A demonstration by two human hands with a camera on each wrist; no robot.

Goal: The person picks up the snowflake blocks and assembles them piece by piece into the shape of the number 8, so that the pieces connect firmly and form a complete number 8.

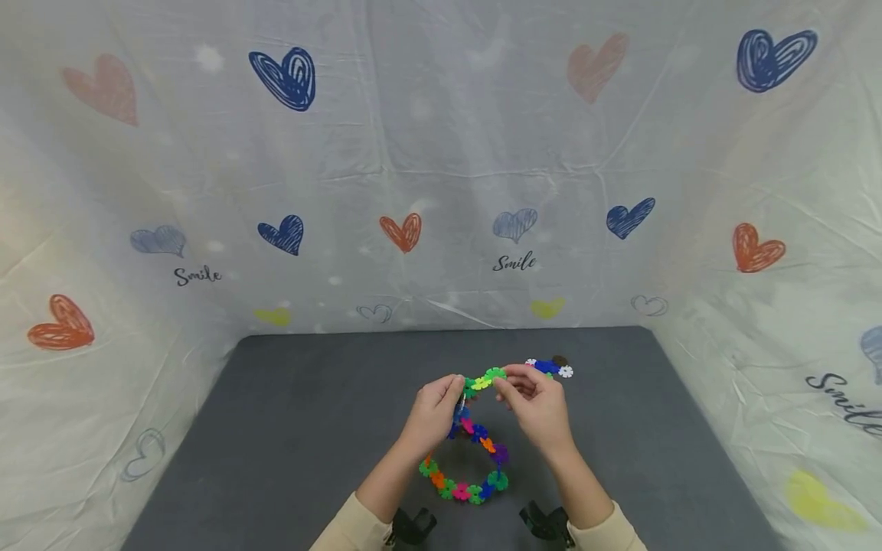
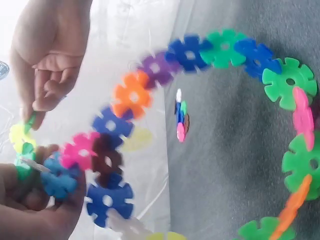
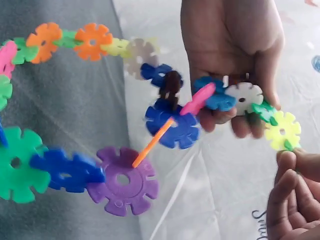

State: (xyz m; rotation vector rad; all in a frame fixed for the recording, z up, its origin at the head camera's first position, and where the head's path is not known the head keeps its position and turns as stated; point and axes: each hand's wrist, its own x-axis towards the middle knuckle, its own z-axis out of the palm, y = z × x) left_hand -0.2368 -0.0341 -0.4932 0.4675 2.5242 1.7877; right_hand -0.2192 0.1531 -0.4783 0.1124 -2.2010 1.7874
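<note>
A chain of interlocked plastic snowflake discs in many colours hangs in a closed loop below the hands, with a short tail at its top. My left hand grips the tail where light blue, white and green discs join, seen closely in the right wrist view. Between thumb and fingertips my right hand pinches a green disc at the tail's end. That disc meets a yellow disc, which spans the gap between the hands. In the right wrist view, the right fingertips mostly cover the green disc.
On the dark grey table a small joined cluster of discs lies behind the right hand, with blue, white and brown pieces. A pale curtain printed with hearts surrounds the table. Black wrist mounts show near the forearms.
</note>
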